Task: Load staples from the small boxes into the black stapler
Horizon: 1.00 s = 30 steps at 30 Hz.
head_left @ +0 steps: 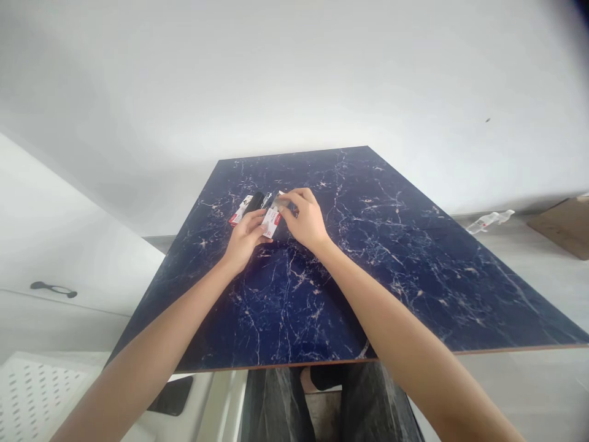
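My left hand [245, 240] is closed around the lower part of a small white and red box [272, 222], held just above the dark blue marbled table [350, 288]. At the box's upper end, the fingers of my right hand [304, 215] pinch its edge or flap; the exact grip is partly hidden. Behind my left hand lies another white and red box [240, 210], with a black cylindrical item [254, 202] beside it. Something clear and shiny [267, 200] shows between that item and the held box.
A white wall stands behind the table. On the floor at right are a clear plastic bottle [490, 221] and a brown cardboard box [564, 227]. A white cabinet with a dark handle [54, 289] is at left, and a black phone-like slab [171, 396] lies below the table edge.
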Motion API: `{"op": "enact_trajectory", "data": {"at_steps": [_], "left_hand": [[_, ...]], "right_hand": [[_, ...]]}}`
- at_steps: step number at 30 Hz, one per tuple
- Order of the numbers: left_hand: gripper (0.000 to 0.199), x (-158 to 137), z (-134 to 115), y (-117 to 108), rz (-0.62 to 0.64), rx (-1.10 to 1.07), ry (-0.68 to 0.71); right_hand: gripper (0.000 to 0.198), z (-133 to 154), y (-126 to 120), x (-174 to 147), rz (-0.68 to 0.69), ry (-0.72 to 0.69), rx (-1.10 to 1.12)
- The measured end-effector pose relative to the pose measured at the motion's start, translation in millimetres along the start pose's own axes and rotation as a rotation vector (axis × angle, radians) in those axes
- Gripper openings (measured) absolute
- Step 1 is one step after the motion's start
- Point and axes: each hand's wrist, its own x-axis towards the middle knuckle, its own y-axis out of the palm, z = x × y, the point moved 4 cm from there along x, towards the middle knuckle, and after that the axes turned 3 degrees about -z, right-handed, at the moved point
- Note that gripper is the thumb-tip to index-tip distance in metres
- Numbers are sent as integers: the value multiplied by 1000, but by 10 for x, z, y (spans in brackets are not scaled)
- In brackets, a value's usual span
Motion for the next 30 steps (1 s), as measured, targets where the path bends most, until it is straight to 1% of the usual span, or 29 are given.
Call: {"op": "enact_trajectory", "data": {"at_steps": [1,3,5,8,10,12,14,16,19,21,27,29,30], "left_hand": [[43,-12,-9,14,2,-16,-12],[45,-35,-26,38,8,-25,-28],[45,-50,-37,52,10,-19,-29],[45,-53,-40,49,-5,-31,-26],[45,-51,-36,42,-19,-41,-34],[44,-51,-34,41,-20,-36,-37],[45,-53,-36,48,-5,-18,-28],[45,-54,-39,56,15,-9,-15],[46,-53,-42,51,18,-5,1],[46,-53,-44,44,6,25,15],[48,-70,-56,66,-48,122,54],[45,-61,-109,28,-70,182,93],[44,-50,-151,-33,-109,226,119]], "right_hand": [[26,-39,2,5,-12,69,51],[30,-127,23,15,8,187,154],[31,-188,30,24,21,255,232],[30,-166,0,28,17,258,261],[26,-97,-4,21,71,217,227],[24,-66,1,11,94,218,203],[24,-109,15,2,67,297,237],[23,-192,61,-10,67,399,346],[20,-277,165,-41,155,494,550],[20,-280,216,-65,214,501,590],[20,-151,284,-98,326,467,582],[26,-115,295,-110,349,477,589],[30,-110,299,-123,344,486,575]]}}
